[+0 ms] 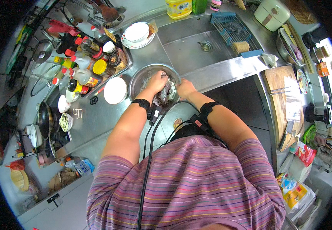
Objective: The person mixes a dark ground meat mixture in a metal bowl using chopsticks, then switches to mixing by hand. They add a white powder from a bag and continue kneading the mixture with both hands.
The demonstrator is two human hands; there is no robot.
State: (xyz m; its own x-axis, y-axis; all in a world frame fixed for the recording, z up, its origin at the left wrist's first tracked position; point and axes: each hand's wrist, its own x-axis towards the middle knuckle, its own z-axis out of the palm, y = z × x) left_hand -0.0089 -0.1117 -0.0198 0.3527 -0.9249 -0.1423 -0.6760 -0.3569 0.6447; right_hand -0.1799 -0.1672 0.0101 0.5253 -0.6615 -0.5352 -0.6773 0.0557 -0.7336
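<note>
A round metal bowl (135, 78) stands on the steel counter in front of me, left of the sink. Inside it lies a wet mix of dark grey and whitish food pieces (170, 91), whose kind I cannot make out. My left hand (157, 81) reaches over the bowl's inside, its fingers curled down at the mix; what they hold is hidden. At the bowl's right edge, my right hand (186, 89) is closed on the rim.
Left of the bowl are a white round container (115, 91) and a tray of sauce bottles and jars (93, 61). Stacked plates (137, 33) sit behind. The sink (185, 42) holds a blue rack (233, 30). Far right, a knife (286, 134) lies on a wooden board (275, 96).
</note>
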